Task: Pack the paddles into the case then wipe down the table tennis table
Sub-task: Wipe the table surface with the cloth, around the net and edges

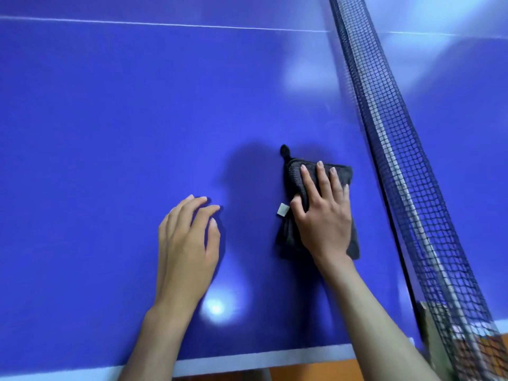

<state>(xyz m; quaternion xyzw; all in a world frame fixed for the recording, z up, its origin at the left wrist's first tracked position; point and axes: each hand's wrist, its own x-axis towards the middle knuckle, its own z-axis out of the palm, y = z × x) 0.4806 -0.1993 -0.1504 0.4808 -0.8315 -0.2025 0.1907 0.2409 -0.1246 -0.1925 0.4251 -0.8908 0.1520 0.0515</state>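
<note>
The blue table (pixel 110 119) fills nearly all I see, its white edge line running along the near side below my wrists and a thin white line crossing far ahead. The net (pixel 398 149) stands to my right, a dark mesh with a white band, slanting from the top of view down to the near right corner; it walls off the table's other half just beside my cloth. Beyond the near edge, orange floor shows under the net's lower end, blurred.

My left hand (pixel 187 251) rests on the bare table with fingers relaxed and spread a little, tips touching the surface, grasping nothing. A bright round glare sits on the table near its wrist.

My right hand (pixel 323 215) lies flat on the cloth (pixel 292 174), fingers straight and pressing it down, thumb along its left side. The cloth is dark grey, folded, lying between my left hand and the net, close to the net but apart from it. A small white tag (pixel 283 209) sticks out at its left edge by my thumb, and a dark loop pokes out at its far corner.
</note>
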